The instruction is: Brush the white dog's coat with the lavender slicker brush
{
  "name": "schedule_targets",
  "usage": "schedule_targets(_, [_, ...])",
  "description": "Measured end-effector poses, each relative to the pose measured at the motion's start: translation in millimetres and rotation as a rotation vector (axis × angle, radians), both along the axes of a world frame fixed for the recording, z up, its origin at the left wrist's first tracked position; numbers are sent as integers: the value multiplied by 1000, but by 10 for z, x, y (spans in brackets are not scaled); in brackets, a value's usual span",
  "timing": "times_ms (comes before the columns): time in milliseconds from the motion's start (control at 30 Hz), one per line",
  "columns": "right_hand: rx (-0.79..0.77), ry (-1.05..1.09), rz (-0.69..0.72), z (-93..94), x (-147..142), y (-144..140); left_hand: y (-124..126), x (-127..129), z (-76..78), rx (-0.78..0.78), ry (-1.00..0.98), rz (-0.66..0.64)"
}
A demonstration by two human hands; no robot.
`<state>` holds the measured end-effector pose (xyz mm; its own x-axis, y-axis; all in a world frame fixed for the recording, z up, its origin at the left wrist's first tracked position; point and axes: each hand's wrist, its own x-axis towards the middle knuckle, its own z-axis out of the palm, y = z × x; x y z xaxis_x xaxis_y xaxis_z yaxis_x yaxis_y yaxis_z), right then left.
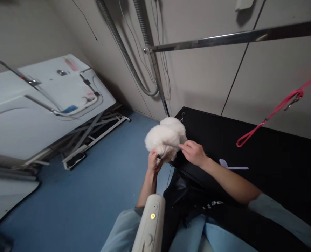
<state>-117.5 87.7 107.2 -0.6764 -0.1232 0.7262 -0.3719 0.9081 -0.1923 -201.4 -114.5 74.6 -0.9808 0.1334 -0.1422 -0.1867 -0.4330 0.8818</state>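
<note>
White fluffy dog (166, 138) | head toward floor | left hand (153, 162) fingers grip muzzle | right hand (194, 153) pinches fur

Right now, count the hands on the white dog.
2. The left hand holds the white dog under its muzzle; the right hand rests at its side, over the black table edge.

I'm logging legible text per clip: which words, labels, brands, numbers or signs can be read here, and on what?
None can be read.
White lettering on the black apron: too blurred and partly folded.
Red mark on the white tub: a smear, not legible.
Cream device: only a lit yellow dot, no text.
Pink leash, black table, white dog: no markings.
</note>
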Motion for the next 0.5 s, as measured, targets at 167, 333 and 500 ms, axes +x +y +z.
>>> schedule_targets(167, [151,-68,52,189,-3,104,67,17,50,-4,15,49])
schedule_targets(333, [78,-178,-67,164,29,147,126,14,86,-23,69,13])
schedule_targets(500, [48,-433,-167,132,65,-116,185,29,65,-164,166,-40])
